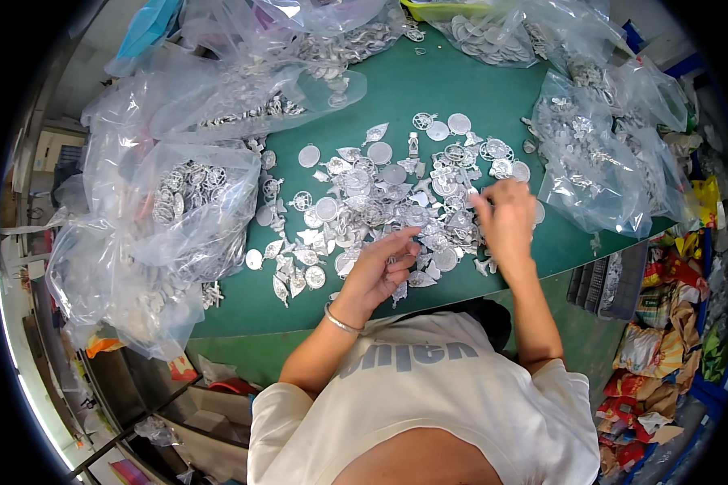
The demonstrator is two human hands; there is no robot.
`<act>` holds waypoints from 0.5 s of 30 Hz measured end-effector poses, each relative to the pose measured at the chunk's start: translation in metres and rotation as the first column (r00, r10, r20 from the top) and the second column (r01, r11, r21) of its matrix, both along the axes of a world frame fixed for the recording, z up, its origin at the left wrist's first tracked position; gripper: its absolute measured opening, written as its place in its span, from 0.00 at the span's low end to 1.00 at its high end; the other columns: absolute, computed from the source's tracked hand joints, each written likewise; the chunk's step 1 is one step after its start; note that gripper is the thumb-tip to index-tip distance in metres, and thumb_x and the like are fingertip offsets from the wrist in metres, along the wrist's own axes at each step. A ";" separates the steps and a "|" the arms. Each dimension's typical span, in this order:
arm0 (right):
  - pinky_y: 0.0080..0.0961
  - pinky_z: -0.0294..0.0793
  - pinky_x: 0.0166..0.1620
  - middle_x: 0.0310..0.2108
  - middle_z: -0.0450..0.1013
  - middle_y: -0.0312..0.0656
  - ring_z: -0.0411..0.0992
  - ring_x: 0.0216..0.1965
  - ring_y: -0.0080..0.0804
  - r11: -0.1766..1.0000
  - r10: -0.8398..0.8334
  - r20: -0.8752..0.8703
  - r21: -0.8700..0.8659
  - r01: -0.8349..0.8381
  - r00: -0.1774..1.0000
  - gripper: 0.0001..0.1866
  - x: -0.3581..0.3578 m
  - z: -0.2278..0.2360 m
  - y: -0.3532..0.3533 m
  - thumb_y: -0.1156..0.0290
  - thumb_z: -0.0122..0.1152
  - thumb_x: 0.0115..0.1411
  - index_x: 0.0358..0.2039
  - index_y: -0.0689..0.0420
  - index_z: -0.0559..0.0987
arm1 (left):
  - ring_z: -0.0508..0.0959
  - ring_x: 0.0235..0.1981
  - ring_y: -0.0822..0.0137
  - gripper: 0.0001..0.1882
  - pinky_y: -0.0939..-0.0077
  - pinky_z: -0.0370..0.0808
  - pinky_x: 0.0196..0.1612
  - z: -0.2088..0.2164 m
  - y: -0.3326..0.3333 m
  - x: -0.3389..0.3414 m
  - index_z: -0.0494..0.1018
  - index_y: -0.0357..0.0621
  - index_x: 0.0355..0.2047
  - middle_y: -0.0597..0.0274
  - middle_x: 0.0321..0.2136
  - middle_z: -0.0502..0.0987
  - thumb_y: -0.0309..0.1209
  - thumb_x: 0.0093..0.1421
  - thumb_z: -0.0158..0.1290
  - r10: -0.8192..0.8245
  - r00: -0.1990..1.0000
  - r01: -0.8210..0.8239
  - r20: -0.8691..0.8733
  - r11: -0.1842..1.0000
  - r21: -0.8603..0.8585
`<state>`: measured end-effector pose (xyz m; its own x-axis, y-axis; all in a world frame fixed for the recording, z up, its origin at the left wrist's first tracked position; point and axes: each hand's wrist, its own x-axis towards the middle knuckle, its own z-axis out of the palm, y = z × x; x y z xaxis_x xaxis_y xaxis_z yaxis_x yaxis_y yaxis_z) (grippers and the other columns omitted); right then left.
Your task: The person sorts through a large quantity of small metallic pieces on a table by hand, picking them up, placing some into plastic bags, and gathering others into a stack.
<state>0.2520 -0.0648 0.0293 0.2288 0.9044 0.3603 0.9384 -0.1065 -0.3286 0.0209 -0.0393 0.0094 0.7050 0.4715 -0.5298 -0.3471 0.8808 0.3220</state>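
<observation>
A loose heap of silver-grey metal charms point(372, 206) lies across the green tabletop point(453, 89): round discs, leaf shapes, openwork wheels and other small figures. At the heap's near edge is my left hand point(382, 265), its fingers curled in and the index finger reaching furthest forward. Whatever lies within those fingers is hidden. My right hand point(508, 220) is over the heap's right side, palm down. Its thumb stands apart from the bent fingers, beside several round discs point(520, 171). The fingertips are partly hidden, and I see nothing held there.
Clear plastic bags of similar metal pieces crowd the left point(194, 194), the back point(493, 40) and the right point(590, 153) of the table. A grey plastic crate point(623, 279) stands below the right edge. Colourful packages point(643, 347) are piled at right; shelving point(206, 420) is at lower left.
</observation>
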 end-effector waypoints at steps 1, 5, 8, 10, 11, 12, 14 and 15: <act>0.35 0.60 0.37 0.26 0.69 0.41 0.65 0.35 0.41 0.995 0.029 0.011 -0.100 -0.028 1.000 0.12 -0.012 -0.003 0.000 0.63 0.66 0.45 0.22 0.58 0.75 | 0.69 0.25 0.78 0.20 0.87 0.65 0.25 0.004 -0.001 0.004 0.63 0.35 0.52 0.61 0.33 0.74 0.32 0.62 0.45 0.029 0.999 -0.029 -0.014 0.999 -0.043; 0.34 0.57 0.38 0.24 0.69 0.40 0.65 0.32 0.39 0.985 0.059 0.037 -0.165 -0.052 0.998 0.13 -0.024 -0.010 0.018 0.61 0.65 0.46 0.19 0.57 0.75 | 0.71 0.46 0.63 0.23 0.69 0.67 0.51 0.018 -0.003 0.015 0.60 0.35 0.54 0.52 0.47 0.70 0.38 0.65 0.37 0.101 0.990 -0.085 0.103 0.985 -0.148; 0.32 0.56 0.39 0.21 0.70 0.38 0.66 0.28 0.36 0.958 0.103 -0.348 -0.218 -0.188 0.932 0.09 -0.016 -0.002 0.021 0.68 0.66 0.45 0.20 0.57 0.74 | 0.62 0.58 0.56 0.27 0.61 0.58 0.61 0.027 -0.003 0.018 0.55 0.33 0.57 0.46 0.56 0.61 0.43 0.65 0.33 0.155 0.964 -0.106 0.215 0.968 -0.225; 0.31 0.58 0.39 0.22 0.70 0.39 0.67 0.28 0.35 0.992 0.120 -0.440 0.021 -0.124 0.890 0.08 -0.021 0.004 0.019 0.71 0.65 0.45 0.22 0.58 0.74 | 0.62 0.58 0.55 0.27 0.60 0.58 0.60 0.026 -0.005 0.018 0.55 0.33 0.56 0.46 0.56 0.61 0.43 0.65 0.33 0.159 0.961 -0.106 0.226 0.968 -0.228; 0.30 0.59 0.39 0.22 0.70 0.40 0.67 0.27 0.35 0.987 0.136 -0.479 0.137 -0.079 0.867 0.08 -0.024 0.008 0.016 0.73 0.65 0.45 0.23 0.58 0.74 | 0.63 0.57 0.55 0.27 0.60 0.58 0.60 0.025 -0.005 0.018 0.55 0.33 0.56 0.46 0.56 0.61 0.43 0.65 0.33 0.159 0.959 -0.105 0.235 0.968 -0.229; 0.25 0.63 0.35 0.23 0.70 0.37 0.67 0.26 0.28 0.977 0.206 -0.598 0.167 -0.131 0.775 0.07 -0.029 0.010 0.010 0.76 0.64 0.47 0.27 0.60 0.75 | 0.64 0.56 0.53 0.27 0.58 0.58 0.61 0.024 -0.006 0.018 0.55 0.34 0.56 0.45 0.55 0.62 0.44 0.66 0.32 0.172 0.959 -0.109 0.225 0.957 -0.267; 0.21 0.64 0.31 0.23 0.69 0.35 0.66 0.25 0.24 0.933 0.172 -0.851 -0.022 -0.360 0.496 0.07 -0.046 0.017 -0.009 0.77 0.62 0.49 0.31 0.60 0.75 | 0.65 0.55 0.54 0.26 0.56 0.59 0.59 0.013 -0.010 0.015 0.57 0.34 0.55 0.46 0.52 0.65 0.42 0.65 0.35 0.163 0.938 -0.076 0.305 0.957 -0.278; 0.19 0.64 0.30 0.23 0.68 0.34 0.66 0.25 0.21 0.870 0.104 -0.936 -0.079 -0.486 0.338 0.08 -0.050 0.019 -0.013 0.77 0.61 0.50 0.32 0.61 0.75 | 0.65 0.55 0.54 0.25 0.55 0.60 0.59 0.009 -0.012 0.014 0.59 0.34 0.54 0.47 0.51 0.67 0.41 0.65 0.36 0.161 0.926 -0.062 0.342 0.957 -0.283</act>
<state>0.2016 -0.0777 0.0485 -0.0722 0.9842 -0.1616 0.1036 -0.1537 -0.9827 0.0346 -0.0514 0.0182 0.8209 0.4373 -0.3672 -0.4960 0.8647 -0.0792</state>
